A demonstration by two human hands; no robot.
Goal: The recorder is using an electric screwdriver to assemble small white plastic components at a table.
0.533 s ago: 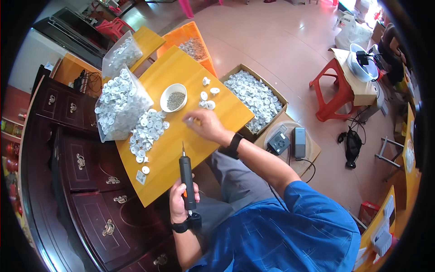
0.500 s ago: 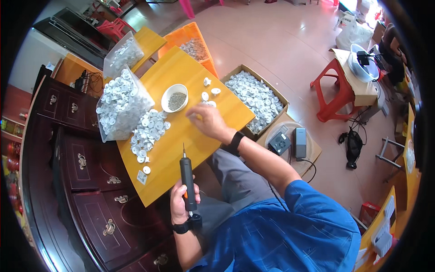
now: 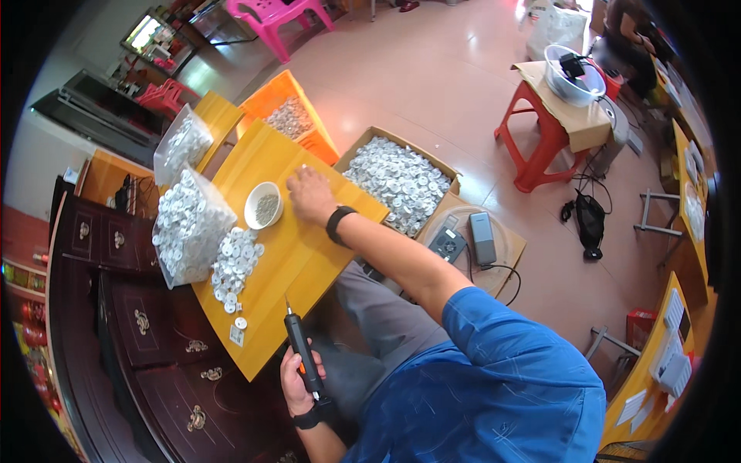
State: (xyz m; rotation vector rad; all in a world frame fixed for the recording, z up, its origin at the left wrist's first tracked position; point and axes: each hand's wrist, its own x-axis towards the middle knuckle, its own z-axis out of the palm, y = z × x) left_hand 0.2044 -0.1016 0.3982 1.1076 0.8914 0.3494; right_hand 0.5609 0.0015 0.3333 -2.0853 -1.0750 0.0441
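My left hand (image 3: pixel 295 384) is wrapped around a black electric screwdriver (image 3: pixel 304 356), whose thin bit points up past the near table edge. On the wooden table (image 3: pixel 297 258), my right hand (image 3: pixel 311 196) reaches to the far right part, palm down with fingers spread. A small white piece (image 3: pixel 303 166) shows just past its fingertips; anything under the palm is hidden. Left of that hand sits a white bowl (image 3: pixel 252 207) of small metal screws (image 3: pixel 267 208). A loose heap of white round plastic parts (image 3: pixel 235 262) lies beside a clear bin (image 3: pixel 185 228) full of the same parts.
A cardboard box (image 3: pixel 455 184) full of white parts stands against the table's right side, an orange crate (image 3: pixel 316 143) beyond it. Dark wooden drawers (image 3: pixel 147 309) border the left. A red stool (image 3: pixel 525 147) and two grey devices (image 3: pixel 482 239) with cables are to the right.
My right hand has moved outward over the spot where several loose white parts lay, and they are now mostly out of sight. The screwdriver tilts more to the left. The whole view has shifted.
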